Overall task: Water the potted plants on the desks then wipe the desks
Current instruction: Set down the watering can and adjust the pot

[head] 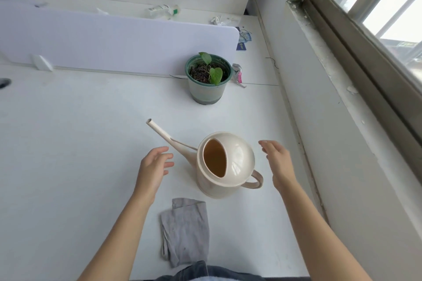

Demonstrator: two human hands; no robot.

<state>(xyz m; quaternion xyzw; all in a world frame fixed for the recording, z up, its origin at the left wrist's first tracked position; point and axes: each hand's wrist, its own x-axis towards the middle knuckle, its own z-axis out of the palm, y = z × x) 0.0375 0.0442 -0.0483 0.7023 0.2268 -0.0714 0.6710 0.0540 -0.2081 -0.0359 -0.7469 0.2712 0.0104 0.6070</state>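
Observation:
A cream watering can [237, 157] stands upright on the white desk [80, 143], spout pointing up-left, handle toward the right. My left hand [153, 169] hovers open just left of the can, below the spout. My right hand [279, 164] is open to the right of the can, near the handle, not touching it. A green pot [206, 90] with a small leafy plant [214, 74] stands farther back, by the divider. A crumpled grey cloth [185, 230] lies on the desk near the front edge, between my forearms.
A white divider panel [114, 45] runs across the back of the desk. Behind it lie a bottle [163, 9], wrappers and small packets [244, 39]. A wall and window sill [342, 75] bound the desk on the right. A cable hole [4, 82] sits at far left.

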